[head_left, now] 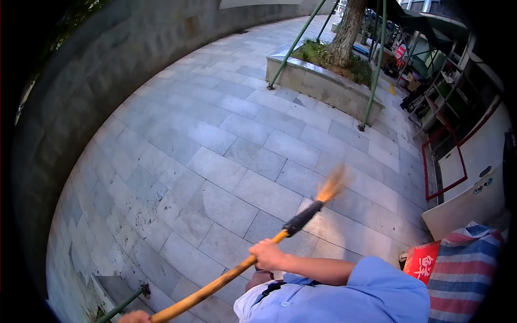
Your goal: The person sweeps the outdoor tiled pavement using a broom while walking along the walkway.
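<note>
Slanting over paving (215,177): broom (231,273), yellow-brown handle (204,288), black-wrapped neck (303,218), blurred tan bristles (330,188). Right hand (267,254), cropped left hand (135,316): grip closed round handle.

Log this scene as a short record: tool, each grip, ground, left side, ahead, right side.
Tool: broom, bristles blurred
Right grip: closed around broom, near its dark binding
Left grip: at broom's other end, partly out of frame
Ground: paving
Left side: wall
Ahead: tree in planter
Right side: striped bag
</note>
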Motion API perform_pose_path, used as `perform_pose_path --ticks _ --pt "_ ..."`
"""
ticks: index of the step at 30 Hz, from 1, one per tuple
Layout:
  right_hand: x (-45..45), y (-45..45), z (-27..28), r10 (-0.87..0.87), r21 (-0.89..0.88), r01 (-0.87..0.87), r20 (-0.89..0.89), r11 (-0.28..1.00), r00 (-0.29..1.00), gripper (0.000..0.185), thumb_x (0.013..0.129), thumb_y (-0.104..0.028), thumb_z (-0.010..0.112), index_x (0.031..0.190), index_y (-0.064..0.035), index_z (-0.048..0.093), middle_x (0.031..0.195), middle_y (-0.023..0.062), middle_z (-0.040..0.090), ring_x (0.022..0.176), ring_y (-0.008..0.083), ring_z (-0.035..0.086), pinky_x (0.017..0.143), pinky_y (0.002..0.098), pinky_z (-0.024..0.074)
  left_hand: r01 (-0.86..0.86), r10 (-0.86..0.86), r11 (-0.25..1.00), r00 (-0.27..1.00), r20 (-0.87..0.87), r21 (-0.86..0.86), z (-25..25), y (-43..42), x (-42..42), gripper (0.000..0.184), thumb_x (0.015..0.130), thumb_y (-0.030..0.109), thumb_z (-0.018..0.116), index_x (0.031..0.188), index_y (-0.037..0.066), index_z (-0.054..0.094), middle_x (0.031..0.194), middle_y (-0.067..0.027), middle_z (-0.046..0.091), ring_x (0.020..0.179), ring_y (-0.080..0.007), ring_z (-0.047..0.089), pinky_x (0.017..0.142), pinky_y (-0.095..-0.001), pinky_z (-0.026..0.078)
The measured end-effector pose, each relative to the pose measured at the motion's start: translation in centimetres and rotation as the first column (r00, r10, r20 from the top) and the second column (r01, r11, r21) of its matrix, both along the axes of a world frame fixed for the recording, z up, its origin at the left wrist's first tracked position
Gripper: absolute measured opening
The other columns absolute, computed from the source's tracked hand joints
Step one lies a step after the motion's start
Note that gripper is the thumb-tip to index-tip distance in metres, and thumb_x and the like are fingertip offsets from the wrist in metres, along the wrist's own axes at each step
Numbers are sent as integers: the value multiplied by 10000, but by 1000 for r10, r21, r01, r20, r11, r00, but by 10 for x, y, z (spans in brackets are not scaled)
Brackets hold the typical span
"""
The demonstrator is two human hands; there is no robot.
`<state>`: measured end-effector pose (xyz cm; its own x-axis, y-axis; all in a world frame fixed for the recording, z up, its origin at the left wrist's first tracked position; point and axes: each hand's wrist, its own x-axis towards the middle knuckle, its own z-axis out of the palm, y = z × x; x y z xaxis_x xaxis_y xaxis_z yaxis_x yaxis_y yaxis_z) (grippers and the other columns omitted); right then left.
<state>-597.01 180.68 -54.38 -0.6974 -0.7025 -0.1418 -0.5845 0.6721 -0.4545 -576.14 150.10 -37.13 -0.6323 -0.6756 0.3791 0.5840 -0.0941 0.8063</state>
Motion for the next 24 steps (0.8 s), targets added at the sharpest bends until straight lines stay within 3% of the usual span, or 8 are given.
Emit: perform_pose_path --ticks 1,4,7,9,12,14,22,24 --pt "-9 35 -16 -103 66 102 11 993 995 139 665 -197 628 767 -103 631 777 126 642 804 302 626 726 429 472 349 -342 927 937 -68 135 -29 -4 -42 126 857 156 562 833 37 530 658 -123 571 635 -220 589 717 -353 497" --pt "-23 159 -61 -460 326 405 109 854 881 175 669 -204 652 798 -86 648 788 145 649 777 338 630 715 447 495 406 -501 841 833 234 356 -85 90 -172 104 875 143 544 867 39 540 715 -149 619 654 -241 607 665 -382 506" --pt "5 279 -81 -720 367 674 -16 641 694 257 669 -290 733 755 -70 629 803 167 630 808 354 602 707 460 474 819 -918 396 355 175 415 -117 210 -254 159 853 138 567 900 -4 622 892 -179 660 901 -274 630 863 -403 478" --pt "33 334 -89 -861 453 780 -52 431 506 269 674 -299 752 792 -79 653 839 149 642 832 333 617 718 436 493 959 -939 105 8 344 264 -125 291 -278 150 857 132 603 910 3 659 1005 -99 658 929 -189 608 862 -316 466" --pt "74 405 -123 -922 497 777 194 386 335 226 685 -232 767 810 -77 661 813 147 659 786 292 626 711 393 482 982 -957 -169 -144 250 -83 -122 386 -293 131 838 113 639 880 -11 630 849 -83 640 810 -170 589 751 -294 458" --pt "61 398 -109 -901 473 767 209 433 379 241 704 -256 753 830 -74 658 826 157 659 824 308 629 739 397 480 969 -919 -240 -207 335 -62 -117 400 -309 139 838 128 643 875 -5 631 831 -80 635 785 -169 580 729 -295 454" --pt "-63 418 -97 -855 516 691 197 507 481 282 719 -362 714 864 -125 662 902 129 660 893 326 614 774 433 479 986 -882 164 149 447 -5 -120 409 -391 269 805 214 684 1018 58 629 943 -67 644 839 -174 608 761 -297 472" --pt "-74 414 -99 -842 538 661 208 523 498 298 724 -387 705 871 -130 667 904 123 662 896 323 614 781 435 477 956 -879 233 129 458 179 -123 403 -401 386 817 225 676 1137 36 570 1140 -58 581 1057 -167 549 962 -316 409"
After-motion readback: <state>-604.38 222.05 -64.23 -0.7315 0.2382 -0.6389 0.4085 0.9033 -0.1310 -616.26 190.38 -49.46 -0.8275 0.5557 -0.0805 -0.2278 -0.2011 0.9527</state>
